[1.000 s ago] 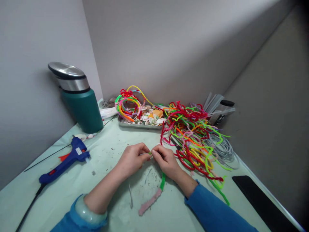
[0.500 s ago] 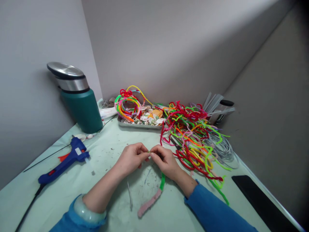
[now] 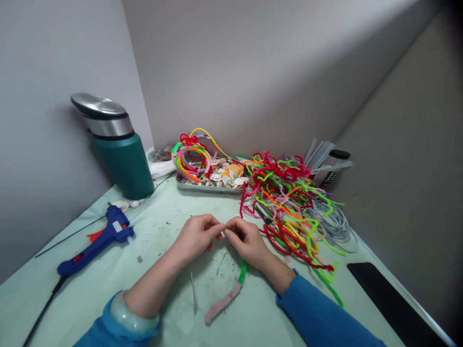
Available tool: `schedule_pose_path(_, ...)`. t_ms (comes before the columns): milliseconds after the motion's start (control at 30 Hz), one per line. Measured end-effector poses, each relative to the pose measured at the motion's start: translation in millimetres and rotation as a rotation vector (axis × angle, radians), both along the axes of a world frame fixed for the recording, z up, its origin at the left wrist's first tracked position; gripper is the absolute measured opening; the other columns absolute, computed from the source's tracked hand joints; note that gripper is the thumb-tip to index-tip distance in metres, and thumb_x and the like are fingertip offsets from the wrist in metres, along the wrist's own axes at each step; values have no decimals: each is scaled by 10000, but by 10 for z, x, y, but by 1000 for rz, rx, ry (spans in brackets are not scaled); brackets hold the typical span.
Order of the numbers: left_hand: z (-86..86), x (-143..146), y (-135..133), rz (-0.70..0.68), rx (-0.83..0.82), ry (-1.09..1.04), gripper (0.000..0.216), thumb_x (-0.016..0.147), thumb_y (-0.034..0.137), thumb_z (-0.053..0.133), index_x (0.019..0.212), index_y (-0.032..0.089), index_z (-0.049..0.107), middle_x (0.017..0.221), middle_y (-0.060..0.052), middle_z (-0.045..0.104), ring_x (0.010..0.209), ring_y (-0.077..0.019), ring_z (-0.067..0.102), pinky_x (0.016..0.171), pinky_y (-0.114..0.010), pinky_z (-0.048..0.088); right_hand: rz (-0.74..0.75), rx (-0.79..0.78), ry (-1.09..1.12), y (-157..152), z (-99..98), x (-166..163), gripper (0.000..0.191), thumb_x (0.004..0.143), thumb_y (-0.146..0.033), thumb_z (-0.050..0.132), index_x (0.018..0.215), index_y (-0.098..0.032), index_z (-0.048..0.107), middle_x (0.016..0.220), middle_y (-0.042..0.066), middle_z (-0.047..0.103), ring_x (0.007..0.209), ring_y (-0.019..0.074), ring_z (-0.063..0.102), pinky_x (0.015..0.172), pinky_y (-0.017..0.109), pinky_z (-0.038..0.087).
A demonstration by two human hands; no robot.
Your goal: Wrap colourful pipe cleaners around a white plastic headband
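My left hand (image 3: 197, 236) and my right hand (image 3: 246, 241) meet fingertip to fingertip above the pale green table (image 3: 170, 212). Both are closed in a pinch on the top end of a pipe cleaner (image 3: 226, 299). Its green part runs down under my right hand, and its pink fuzzy part lies on the table toward me. A thin bare wire (image 3: 193, 289) lies on the table below my left hand, and I cannot tell whether it joins the piece I hold.
A big tangle of coloured pipe cleaners (image 3: 289, 202) lies right of my hands, with grey cable (image 3: 334, 221) beyond. A metal tray (image 3: 208, 185) of shells and pipe-cleaner rings sits behind. A blue glue gun (image 3: 97, 241) and green flask (image 3: 119, 149) are left; a black slab (image 3: 390, 303) right.
My hands have stayed together, working the pinched end with small finger movements. The pink tail on the table has shifted slightly to the left.
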State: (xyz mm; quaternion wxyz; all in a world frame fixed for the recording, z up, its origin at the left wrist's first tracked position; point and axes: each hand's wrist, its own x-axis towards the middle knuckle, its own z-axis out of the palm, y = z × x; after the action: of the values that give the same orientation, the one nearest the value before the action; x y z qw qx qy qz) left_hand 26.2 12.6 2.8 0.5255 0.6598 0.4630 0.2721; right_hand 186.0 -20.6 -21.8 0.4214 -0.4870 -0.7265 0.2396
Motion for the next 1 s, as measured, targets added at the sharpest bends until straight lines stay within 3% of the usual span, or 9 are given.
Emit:
schedule_pose_path(133, 32, 10, -13, 7, -32, 3, 296, 720, 429, 529, 636, 148, 566, 417, 45, 501, 331, -66, 397, 356, -186, 265, 6, 1, -2, 1, -3, -3, 99, 810, -231, 504, 770, -165, 566, 632, -10, 540, 543, 97, 457, 506, 205, 352)
schedule_pose_path(300, 62, 12, -14, 15, -102, -7, 271, 693, 403, 556, 621, 143, 533, 519, 11, 584, 335, -59, 412, 357, -190, 285, 32, -4, -25, -15, 1, -7, 109, 810, -233, 512, 773, -162, 587, 656, 5, 583, 555, 102, 485, 517, 209, 363)
schedule_pose_path(600, 41, -1, -19, 23, -278, -135, 266, 669, 388, 582, 619, 140, 500, 491, 3, 568, 310, -46, 370, 335, -182, 247, 60, 22, -21, -35, 6, -11, 109, 814, -243, 513, 791, -161, 581, 685, 13, 588, 584, 107, 500, 544, 215, 375)
schedule_pose_path(733, -8, 22, -12, 46, -154, -72, 258, 717, 408, 529, 682, 154, 505, 550, 14, 580, 310, -51, 379, 325, -184, 263, 3, -2, -18, -6, -18, -9, 118, 817, -248, 508, 772, -158, 567, 653, 2, 558, 566, 102, 478, 525, 210, 360)
schedule_pose_path(1000, -20, -8, -31, 75, 313, 111, 135, 751, 315, 523, 738, 191, 576, 659, 45, 601, 436, -57, 468, 443, -181, 343, -48, -31, 42, 24, -37, -10, 121, 807, -261, 516, 744, -160, 538, 608, -19, 503, 540, 96, 443, 499, 203, 343)
